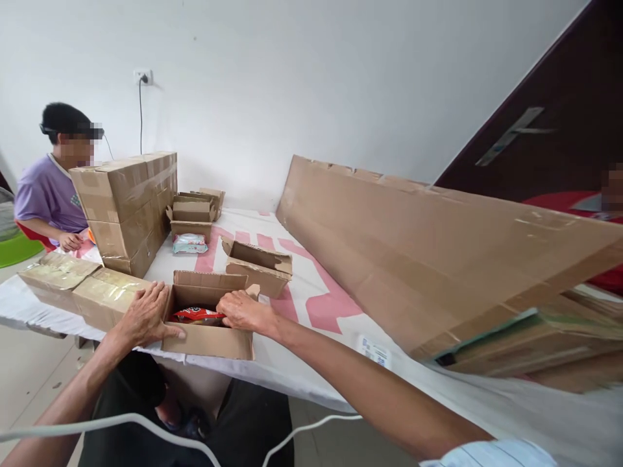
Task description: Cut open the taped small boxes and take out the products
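A small cardboard box [209,340] stands at the table's near edge with its flaps up. Inside lies a shiny red packet [197,314] with white lettering; the lower part of the packet is hidden by the front wall. My left hand [148,316] clasps the box's left end, its fingers along the side flap and the thumb over the front wall. My right hand [246,311] reaches over the right end, fingers curled and closed at the packet's right tip. Its fingertips are partly hidden inside the box.
Taped boxes [104,288] adjoin on the left, with a taller stack [134,207] behind. Another open box [257,266] and a pale blue packet [189,244] lie beyond. A large cardboard panel [428,259] slants along the right. A person [51,194] sits at far left.
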`<state>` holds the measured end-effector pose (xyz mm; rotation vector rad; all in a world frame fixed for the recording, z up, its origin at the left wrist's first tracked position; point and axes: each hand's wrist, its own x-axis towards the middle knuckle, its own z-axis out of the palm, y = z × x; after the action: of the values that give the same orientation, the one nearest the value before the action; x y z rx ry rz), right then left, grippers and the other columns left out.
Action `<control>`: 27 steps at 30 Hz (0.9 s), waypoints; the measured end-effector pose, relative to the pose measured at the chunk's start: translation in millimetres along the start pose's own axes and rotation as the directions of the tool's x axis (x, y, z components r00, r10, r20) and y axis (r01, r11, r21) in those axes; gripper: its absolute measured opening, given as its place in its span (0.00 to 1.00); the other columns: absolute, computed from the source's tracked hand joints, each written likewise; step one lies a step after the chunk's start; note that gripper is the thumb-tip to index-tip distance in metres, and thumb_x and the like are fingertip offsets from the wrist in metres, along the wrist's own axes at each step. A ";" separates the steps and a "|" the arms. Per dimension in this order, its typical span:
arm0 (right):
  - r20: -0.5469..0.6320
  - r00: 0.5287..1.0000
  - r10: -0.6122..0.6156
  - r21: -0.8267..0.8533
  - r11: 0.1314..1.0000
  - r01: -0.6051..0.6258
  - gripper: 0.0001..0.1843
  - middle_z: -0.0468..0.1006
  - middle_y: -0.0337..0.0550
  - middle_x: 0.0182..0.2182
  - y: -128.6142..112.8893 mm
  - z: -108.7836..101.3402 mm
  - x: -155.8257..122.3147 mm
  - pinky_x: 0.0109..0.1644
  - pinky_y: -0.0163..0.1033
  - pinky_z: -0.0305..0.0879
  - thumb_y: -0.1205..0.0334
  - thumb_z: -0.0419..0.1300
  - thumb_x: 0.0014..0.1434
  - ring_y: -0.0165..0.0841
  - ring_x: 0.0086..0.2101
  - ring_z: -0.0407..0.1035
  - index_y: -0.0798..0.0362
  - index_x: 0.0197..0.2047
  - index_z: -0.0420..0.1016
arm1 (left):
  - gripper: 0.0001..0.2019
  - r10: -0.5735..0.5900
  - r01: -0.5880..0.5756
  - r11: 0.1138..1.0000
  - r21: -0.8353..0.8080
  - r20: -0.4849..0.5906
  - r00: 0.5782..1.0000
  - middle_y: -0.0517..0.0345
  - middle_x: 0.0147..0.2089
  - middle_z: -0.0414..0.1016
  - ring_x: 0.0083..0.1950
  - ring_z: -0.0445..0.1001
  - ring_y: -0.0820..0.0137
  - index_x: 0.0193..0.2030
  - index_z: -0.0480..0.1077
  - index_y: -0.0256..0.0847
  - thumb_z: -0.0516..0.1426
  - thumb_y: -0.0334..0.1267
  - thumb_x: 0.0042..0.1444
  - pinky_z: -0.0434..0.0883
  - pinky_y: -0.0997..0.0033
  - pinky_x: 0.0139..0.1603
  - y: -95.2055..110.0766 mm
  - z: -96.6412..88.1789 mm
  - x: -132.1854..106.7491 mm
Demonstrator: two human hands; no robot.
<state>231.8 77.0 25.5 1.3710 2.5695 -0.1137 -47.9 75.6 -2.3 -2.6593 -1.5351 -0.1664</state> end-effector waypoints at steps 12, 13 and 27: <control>-0.370 0.911 0.180 0.773 0.604 0.195 0.16 0.73 0.38 0.26 50.0 -10.9 -30.7 0.33 0.36 0.55 0.53 0.59 0.63 0.31 0.29 0.62 0.55 0.29 0.77 | 0.51 -0.137 0.034 0.906 -0.422 -0.217 0.967 0.33 0.72 0.72 0.74 0.67 0.38 0.71 0.67 0.39 0.68 0.69 0.48 0.64 0.40 0.74 -12.4 4.5 2.0; -0.385 0.901 0.198 0.811 0.539 0.228 0.17 0.71 0.37 0.25 52.1 -12.9 -32.1 0.33 0.36 0.55 0.50 0.61 0.61 0.30 0.28 0.61 0.55 0.29 0.77 | 0.50 -0.175 0.035 0.860 -0.510 -0.230 0.957 0.34 0.71 0.73 0.73 0.69 0.39 0.71 0.68 0.39 0.69 0.67 0.47 0.65 0.41 0.73 -13.2 -0.5 5.1; -0.502 0.774 0.385 0.834 -0.023 0.552 0.24 0.80 0.40 0.32 32.5 -5.4 12.7 0.40 0.39 0.69 0.40 0.73 0.53 0.33 0.32 0.70 0.52 0.40 0.84 | 0.32 -0.177 -0.130 0.057 -0.990 -0.138 0.974 0.45 0.49 0.86 0.45 0.84 0.57 0.52 0.80 0.37 0.72 0.61 0.50 0.78 0.66 0.41 26.3 -55.4 53.9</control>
<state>251.0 106.4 28.9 1.6710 3.0124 -2.5994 -1.7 102.5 59.3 -3.0989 -1.6339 -2.3566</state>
